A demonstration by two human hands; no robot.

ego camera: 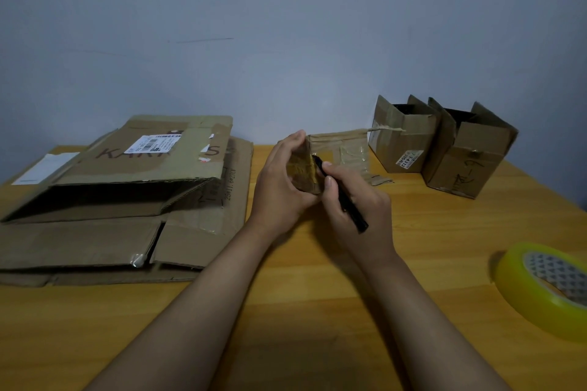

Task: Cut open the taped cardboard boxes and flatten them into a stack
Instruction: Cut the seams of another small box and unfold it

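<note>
Head view: left hand (282, 178) grips small brown taped cardboard box (336, 155) at centre of wooden bench (317, 311), steadying it. Right hand (352, 203) holds slim black cutter (343, 197), tip at taped end, presumably slitting. Flattened stack (127, 200) left of box.

Wooden table (317, 311) fills lower frame. Left: flattened cardboard stack (120, 200). Centre: small taped box (336, 155). Upper right: two open boxes (403, 136) (470, 152) standing side by side. Right edge: yellow tape roll (546, 286) lying flat.
</note>
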